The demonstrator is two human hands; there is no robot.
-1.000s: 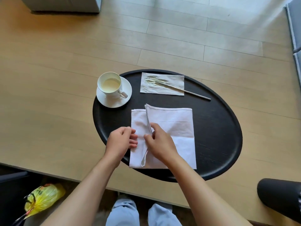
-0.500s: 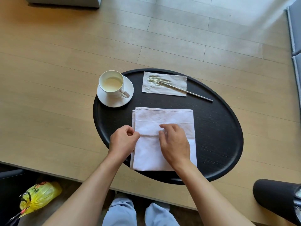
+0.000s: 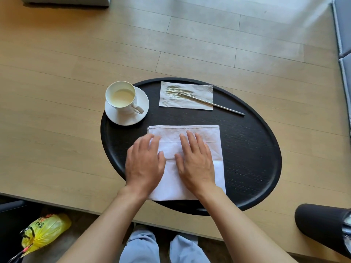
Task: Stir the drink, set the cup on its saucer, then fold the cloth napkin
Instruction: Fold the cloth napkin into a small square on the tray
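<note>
**White cloth, half folded, under two flat palms**

White cloth napkin point(image 3: 191, 147) lies on the black tray point(image 3: 256, 158), near the cup point(image 3: 121, 97) seated on its saucer point(image 3: 140, 114). Left hand point(image 3: 145, 164) and right hand point(image 3: 196, 162) press it open-palmed — no grip closed on anything. A sideways slide could skew the layers or nudge the saucer. The hands hide the crease; the left hand's fingers are blurred.

Both flat hands point(image 3: 170, 162) on folded cloth napkin point(image 3: 212, 141)
</note>
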